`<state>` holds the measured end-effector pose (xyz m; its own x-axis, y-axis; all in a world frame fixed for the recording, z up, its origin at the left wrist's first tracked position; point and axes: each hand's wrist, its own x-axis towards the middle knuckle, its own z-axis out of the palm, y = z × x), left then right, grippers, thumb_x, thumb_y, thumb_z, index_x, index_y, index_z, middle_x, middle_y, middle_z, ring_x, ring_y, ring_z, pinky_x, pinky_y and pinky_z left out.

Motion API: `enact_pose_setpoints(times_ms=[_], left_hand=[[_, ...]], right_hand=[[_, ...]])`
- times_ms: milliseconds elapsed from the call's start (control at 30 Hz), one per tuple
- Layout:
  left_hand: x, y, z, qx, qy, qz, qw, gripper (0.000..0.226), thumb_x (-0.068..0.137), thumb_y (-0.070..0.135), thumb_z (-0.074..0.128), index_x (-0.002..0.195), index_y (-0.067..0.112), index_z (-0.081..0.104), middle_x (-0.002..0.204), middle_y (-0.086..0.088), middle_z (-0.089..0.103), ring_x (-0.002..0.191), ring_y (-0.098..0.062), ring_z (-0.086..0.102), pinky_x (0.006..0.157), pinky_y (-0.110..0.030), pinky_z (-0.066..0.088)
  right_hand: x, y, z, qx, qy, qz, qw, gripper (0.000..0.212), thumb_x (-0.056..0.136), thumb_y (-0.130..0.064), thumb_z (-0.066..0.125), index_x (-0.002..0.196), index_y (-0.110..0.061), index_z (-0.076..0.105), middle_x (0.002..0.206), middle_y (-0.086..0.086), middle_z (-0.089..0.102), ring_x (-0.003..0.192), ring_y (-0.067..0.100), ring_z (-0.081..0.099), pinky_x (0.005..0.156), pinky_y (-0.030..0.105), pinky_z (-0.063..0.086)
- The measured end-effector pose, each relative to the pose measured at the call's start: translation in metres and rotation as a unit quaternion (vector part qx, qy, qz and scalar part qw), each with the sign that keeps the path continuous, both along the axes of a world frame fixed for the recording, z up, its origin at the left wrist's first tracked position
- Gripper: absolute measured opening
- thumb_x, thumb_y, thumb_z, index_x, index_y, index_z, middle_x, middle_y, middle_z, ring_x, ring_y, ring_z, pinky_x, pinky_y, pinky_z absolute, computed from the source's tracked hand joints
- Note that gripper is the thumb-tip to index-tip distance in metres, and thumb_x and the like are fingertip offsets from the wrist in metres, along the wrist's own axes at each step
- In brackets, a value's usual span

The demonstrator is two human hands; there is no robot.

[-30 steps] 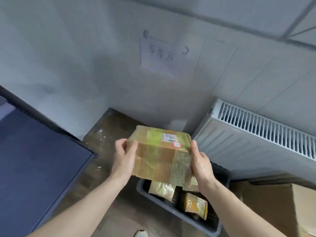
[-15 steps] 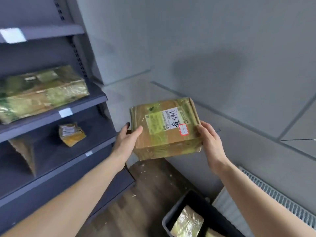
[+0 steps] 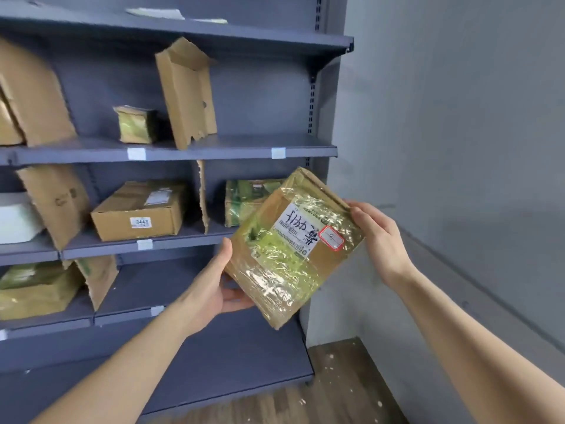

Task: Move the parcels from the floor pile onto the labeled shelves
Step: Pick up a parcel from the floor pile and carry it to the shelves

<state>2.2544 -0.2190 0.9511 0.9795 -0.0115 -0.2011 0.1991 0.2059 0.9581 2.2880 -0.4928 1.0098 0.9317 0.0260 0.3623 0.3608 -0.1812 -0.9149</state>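
Parcel: a flat brown cardboard box wrapped in glossy clear tape (image 3: 295,249), held tilted in the air before the grey metal shelves (image 3: 232,146). It looks light and stiff, though the shiny tape is probably slippery, so opposite edges are the safest places to hold. The left hand (image 3: 218,286) cups its lower left edge, thumb up the side and fingers underneath; the right hand (image 3: 380,240) grips the upper right edge. A white printed label with handwriting and a red-bordered sticker (image 3: 331,238) face the camera.
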Motion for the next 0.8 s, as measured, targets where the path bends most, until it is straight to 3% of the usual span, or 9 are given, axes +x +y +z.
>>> enact_pose_setpoints(times_ms=[133, 267, 333, 400, 467, 533, 600, 700, 800], left_hand=[[-0.039, 0.055, -0.002, -0.064, -0.017, 0.056, 0.996, 0.054, 0.088, 0.055, 0.059, 0.134, 0.028, 0.054, 0.124, -0.005, 0.070, 0.109, -0.027, 0.070, 0.086, -0.046, 0.058], [-0.077, 0.101, -0.005, -0.129, -0.038, 0.142, 0.981, 0.061, 0.084, 0.050, 0.064, 0.136, 0.022, 0.051, 0.127, -0.011, 0.067, 0.106, -0.030, 0.070, 0.080, -0.042, 0.061], [-0.095, 0.125, -0.003, -0.138, -0.059, 0.179, 0.972, 0.056, 0.082, 0.048, 0.066, 0.132, 0.025, 0.052, 0.127, -0.009, 0.066, 0.105, -0.030, 0.071, 0.088, -0.048, 0.058], [-0.114, 0.153, 0.002, -0.117, -0.078, 0.215, 0.966, 0.052, 0.081, 0.046, 0.067, 0.127, 0.028, 0.052, 0.123, -0.005, 0.068, 0.100, -0.028, 0.072, 0.095, -0.052, 0.054], [-0.132, 0.186, 0.008, -0.072, -0.090, 0.245, 0.963, 0.057, 0.080, 0.051, 0.068, 0.131, 0.032, 0.050, 0.122, -0.002, 0.069, 0.097, -0.025, 0.074, 0.089, -0.047, 0.058], [-0.150, 0.223, 0.019, -0.011, -0.095, 0.271, 0.958, 0.061, 0.078, 0.054, 0.068, 0.132, 0.034, 0.049, 0.119, 0.001, 0.069, 0.093, -0.024, 0.075, 0.075, -0.039, 0.061], [-0.165, 0.260, 0.033, 0.059, -0.089, 0.288, 0.952, 0.064, 0.074, 0.055, 0.070, 0.131, 0.030, 0.052, 0.114, -0.001, 0.071, 0.089, -0.024, 0.075, 0.071, -0.038, 0.062], [-0.181, 0.310, 0.058, 0.210, -0.092, 0.267, 0.936, 0.050, 0.076, 0.059, 0.068, 0.119, 0.036, 0.059, 0.112, -0.001, 0.072, 0.092, -0.021, 0.074, 0.077, -0.043, 0.062], [-0.186, 0.346, 0.086, 0.420, -0.086, 0.179, 0.886, 0.047, 0.077, 0.074, 0.062, 0.118, 0.051, 0.056, 0.127, 0.013, 0.060, 0.110, -0.013, 0.062, 0.090, -0.043, 0.055]], right_hand=[[0.004, 0.073, 0.022, 0.001, -0.030, 0.059, 0.998, 0.026, 0.103, -0.030, 0.055, 0.126, -0.033, 0.068, 0.140, -0.012, 0.060, 0.126, 0.007, 0.058, 0.113, 0.040, 0.044], [-0.009, 0.160, 0.031, 0.096, 0.018, 0.087, 0.991, 0.065, 0.098, -0.059, 0.052, 0.156, -0.045, 0.026, 0.145, -0.023, 0.037, 0.130, 0.000, 0.043, 0.107, 0.028, 0.031], [-0.012, 0.202, 0.023, 0.150, 0.107, 0.145, 0.972, 0.085, 0.086, -0.080, 0.049, 0.158, -0.045, 0.022, 0.151, -0.023, 0.037, 0.137, 0.004, 0.040, 0.113, 0.035, 0.029], [-0.011, 0.238, 0.009, 0.168, 0.165, 0.216, 0.948, 0.102, 0.070, -0.093, 0.054, 0.156, -0.045, 0.027, 0.155, -0.016, 0.045, 0.139, 0.014, 0.049, 0.119, 0.049, 0.032], [-0.019, 0.267, 0.000, 0.154, 0.153, 0.254, 0.943, 0.105, 0.069, -0.092, 0.059, 0.156, -0.044, 0.026, 0.150, -0.012, 0.052, 0.136, 0.018, 0.053, 0.117, 0.056, 0.034], [-0.037, 0.292, 0.003, 0.149, 0.142, 0.249, 0.946, 0.109, 0.065, -0.090, 0.064, 0.156, -0.048, 0.019, 0.154, -0.014, 0.046, 0.139, 0.017, 0.048, 0.118, 0.056, 0.032], [-0.048, 0.308, 0.005, 0.148, 0.134, 0.248, 0.948, 0.108, 0.065, -0.083, 0.070, 0.155, -0.053, 0.019, 0.158, -0.012, 0.039, 0.139, 0.017, 0.047, 0.116, 0.053, 0.034], [-0.061, 0.323, 0.013, 0.080, 0.092, 0.227, 0.966, 0.099, 0.074, -0.070, 0.073, 0.156, -0.046, 0.024, 0.162, -0.009, 0.032, 0.147, 0.016, 0.036, 0.119, 0.048, 0.033], [-0.070, 0.333, 0.016, -0.030, 0.024, 0.267, 0.963, 0.092, 0.076, -0.059, 0.073, 0.155, -0.045, 0.030, 0.162, -0.018, 0.030, 0.147, 0.007, 0.025, 0.122, 0.039, 0.025]])
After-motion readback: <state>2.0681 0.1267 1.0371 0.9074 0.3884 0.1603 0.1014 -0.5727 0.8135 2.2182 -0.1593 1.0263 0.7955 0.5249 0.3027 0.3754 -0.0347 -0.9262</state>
